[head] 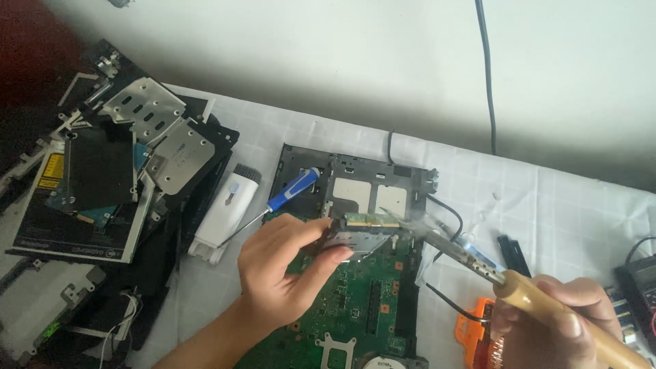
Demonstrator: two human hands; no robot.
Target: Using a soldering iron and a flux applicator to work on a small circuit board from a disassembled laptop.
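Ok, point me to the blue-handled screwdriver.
In the head view the blue-handled screwdriver lies left of centre on the white cloth, between the white cleaning brush and the laptop base, just above the left hand.

I see a green circuit board point(355, 301) in a black laptop chassis point(355, 171), lying on a white cloth with a faint grid pattern point(547, 198). My soldering iron point(540, 297) has a tan wooden handle and grey metal shaft. The screwdriver point(290, 191) has a blue handle. There is a white cleaning brush with black bristles point(225, 212), silver metal brackets point(157, 130), and an orange tool point(478, 331).
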